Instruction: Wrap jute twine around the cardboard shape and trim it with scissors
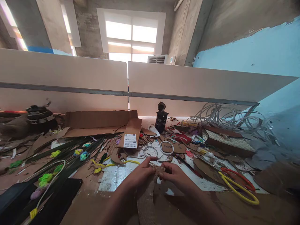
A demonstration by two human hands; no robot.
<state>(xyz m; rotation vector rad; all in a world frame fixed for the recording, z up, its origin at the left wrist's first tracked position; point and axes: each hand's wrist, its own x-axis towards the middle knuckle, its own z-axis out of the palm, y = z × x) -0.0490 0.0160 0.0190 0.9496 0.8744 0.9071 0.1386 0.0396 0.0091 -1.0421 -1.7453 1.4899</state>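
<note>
At the near middle of the head view, my left hand (145,172) and my right hand (174,175) come together on a brown cardboard strip (146,203). Both sets of fingertips pinch its upper end. The strip's lower part hangs toward me and curves out of the bottom of the view. Its surface looks ridged. Just beyond my hands lie two pale rings (167,153) and a cardboard piece printed "CHINA" (179,147). A dark pen-like stick (191,165) lies right of my right hand, and a yellow cord (131,162) runs left of my left hand.
Behind stand a black bottle (161,120) and an open cardboard box (98,125). At right are a patterned bag (225,142), coiled clear tubing (225,115), and yellow (239,190) and red hoops. Knitted flowers (45,179) on dark stems lie left. A partition (187,81) bounds the table.
</note>
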